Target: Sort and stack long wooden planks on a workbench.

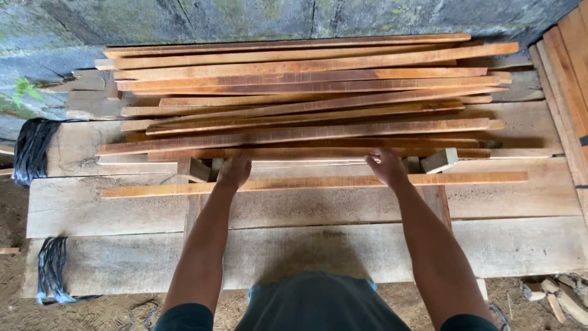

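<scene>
Rough grey concrete wall closes off the back, and below it broad pale planks lie flat on bare earth as a working platform, with bundles of black strapping hanging off their ends well to the left of both hands. Nearest on that side, the left hand reaches forward with the palm down and the fingers curled over the near edge of the stack of thin orange-brown slats; it looks partly closed, touching the lowest slats, though whether the fingers wrap fully under one cannot be told. Just below both hands a single loose slat lies crosswise on the planks, apart from the pile, passing under the wrists. Small wooden spacer blocks peek out beneath the pile, just beside each hand. The right hand mirrors the left, fingers bent over the same front edge, loosely closed and in contact with the wood. A sound way to handle such a long, thin strip would be to keep the two hands evenly spread, lift level and draw it straight back, so it neither bows nor drags neighbours off the heap. More boards lean at the far right.
</scene>
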